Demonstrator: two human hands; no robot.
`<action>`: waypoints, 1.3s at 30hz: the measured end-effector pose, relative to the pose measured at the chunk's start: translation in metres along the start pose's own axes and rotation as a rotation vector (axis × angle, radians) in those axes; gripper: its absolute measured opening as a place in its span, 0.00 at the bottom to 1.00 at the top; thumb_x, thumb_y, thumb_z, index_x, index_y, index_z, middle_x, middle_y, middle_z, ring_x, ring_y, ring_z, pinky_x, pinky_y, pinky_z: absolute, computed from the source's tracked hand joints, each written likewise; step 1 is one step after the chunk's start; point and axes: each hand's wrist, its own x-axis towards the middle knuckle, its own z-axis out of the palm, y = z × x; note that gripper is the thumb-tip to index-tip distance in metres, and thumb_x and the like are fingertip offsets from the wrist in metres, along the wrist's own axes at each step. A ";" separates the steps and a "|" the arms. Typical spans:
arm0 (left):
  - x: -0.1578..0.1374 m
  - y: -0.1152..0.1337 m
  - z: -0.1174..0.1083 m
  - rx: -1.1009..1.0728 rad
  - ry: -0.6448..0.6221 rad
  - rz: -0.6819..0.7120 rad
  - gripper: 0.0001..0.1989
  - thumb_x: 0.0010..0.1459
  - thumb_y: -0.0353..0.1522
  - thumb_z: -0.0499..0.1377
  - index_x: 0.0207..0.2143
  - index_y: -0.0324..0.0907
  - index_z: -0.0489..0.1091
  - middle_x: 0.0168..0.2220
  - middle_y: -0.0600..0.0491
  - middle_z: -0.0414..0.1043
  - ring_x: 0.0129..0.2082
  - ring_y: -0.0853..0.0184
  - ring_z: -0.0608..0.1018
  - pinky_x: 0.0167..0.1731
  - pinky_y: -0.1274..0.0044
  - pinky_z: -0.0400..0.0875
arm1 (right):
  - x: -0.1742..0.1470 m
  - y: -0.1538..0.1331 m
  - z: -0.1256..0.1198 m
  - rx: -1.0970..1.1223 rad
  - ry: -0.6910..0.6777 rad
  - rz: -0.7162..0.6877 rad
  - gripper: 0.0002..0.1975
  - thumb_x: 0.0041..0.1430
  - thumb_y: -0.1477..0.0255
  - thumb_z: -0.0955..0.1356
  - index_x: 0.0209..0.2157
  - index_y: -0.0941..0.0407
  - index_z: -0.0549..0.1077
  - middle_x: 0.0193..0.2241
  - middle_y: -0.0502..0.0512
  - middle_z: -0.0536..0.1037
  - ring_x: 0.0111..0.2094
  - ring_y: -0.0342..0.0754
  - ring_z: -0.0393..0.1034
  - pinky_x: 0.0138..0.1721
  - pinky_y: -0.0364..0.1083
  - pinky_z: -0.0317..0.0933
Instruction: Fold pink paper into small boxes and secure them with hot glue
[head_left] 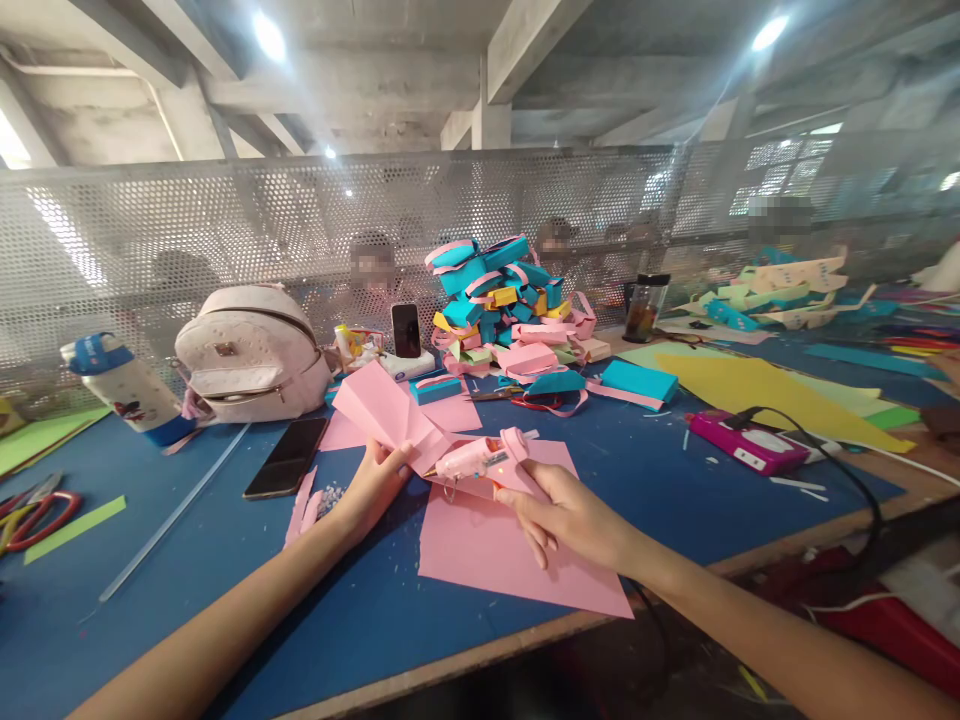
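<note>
My left hand (384, 478) pinches the lower edge of a folded piece of pink paper (379, 408), which stands tilted above the table. In my right hand (559, 510) is a pink glue gun (476, 460), its fingers wrapped around the handle. The nozzle points left, close to the lower edge of the folded paper; whether it touches cannot be made out. Beneath my right hand lies a flat pink sheet (487, 550) on the blue table. Small pink scraps (302, 508) lie left of my left wrist.
Behind my hands rises a heap of blue, pink and yellow paper boxes (502, 300). A backpack (255, 360), bottle (127, 385) and phone (286, 458) sit left. Rightward are a magenta power strip (739, 440) with a black cable, and yellow sheets (780, 395). Red-handled scissors (45, 515) lie far left.
</note>
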 end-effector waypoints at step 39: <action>0.003 0.000 -0.001 0.024 -0.009 -0.024 0.33 0.54 0.39 0.66 0.60 0.44 0.59 0.57 0.43 0.71 0.56 0.52 0.74 0.56 0.62 0.69 | -0.018 0.000 -0.011 -0.094 0.031 0.053 0.18 0.66 0.55 0.62 0.34 0.56 0.63 0.12 0.41 0.67 0.14 0.43 0.68 0.21 0.41 0.60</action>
